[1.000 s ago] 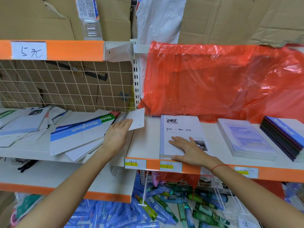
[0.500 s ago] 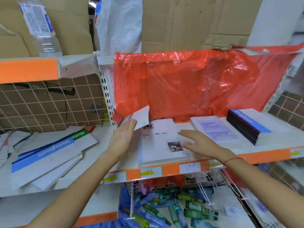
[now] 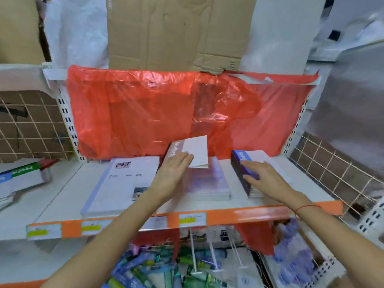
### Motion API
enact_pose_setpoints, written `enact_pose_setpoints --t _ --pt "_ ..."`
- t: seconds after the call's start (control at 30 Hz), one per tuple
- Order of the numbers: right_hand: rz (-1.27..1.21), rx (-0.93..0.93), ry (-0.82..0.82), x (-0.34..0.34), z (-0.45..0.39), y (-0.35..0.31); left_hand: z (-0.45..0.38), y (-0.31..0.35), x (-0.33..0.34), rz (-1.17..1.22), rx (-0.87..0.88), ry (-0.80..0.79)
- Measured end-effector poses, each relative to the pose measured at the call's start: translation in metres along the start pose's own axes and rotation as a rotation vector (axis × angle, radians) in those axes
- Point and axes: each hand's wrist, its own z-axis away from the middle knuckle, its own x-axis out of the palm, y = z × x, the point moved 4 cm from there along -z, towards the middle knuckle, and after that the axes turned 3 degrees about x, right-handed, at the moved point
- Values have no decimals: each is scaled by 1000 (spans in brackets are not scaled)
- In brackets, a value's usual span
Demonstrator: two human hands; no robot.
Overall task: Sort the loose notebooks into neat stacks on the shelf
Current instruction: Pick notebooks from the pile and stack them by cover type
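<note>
The left hand point(image 3: 173, 170) holds a thin notebook with a brown spine and white back cover point(image 3: 190, 151), fingers laid along its near side, so that it stands tilted up over the middle of the white metal shelf with an orange front lip point(image 3: 270, 213). Under that notebook lies a low stack of pale lilac-covered notebooks point(image 3: 207, 183), flat on the shelf. The right hand point(image 3: 264, 177) rests with straight fingers, holding nothing, on top of the stack of dark blue-edged notebooks point(image 3: 242, 169) toward the right end of the shelf. Toward the left end, near the front edge, lies a large white notebook with black lettering and a small photo point(image 3: 122, 183). A crumpled red plastic sheet point(image 3: 166, 113) hangs along the back edge of the shelf. On the neighbouring shelf to the left lies a loose pile of white notebooks with blue and green bands point(image 3: 18, 177).
</note>
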Motion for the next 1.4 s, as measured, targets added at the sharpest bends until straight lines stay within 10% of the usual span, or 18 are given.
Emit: enact_pose_setpoints --t 0.67,0.93,1.4 --pt "66 169 129 -55 38 170 -148 161 106 -235 71 -208" --pt "106 190 140 -59 30 184 -128 166 147 -108 131 -683" --pt "83 180 109 -47 28 181 -134 162 152 18 83 -574"
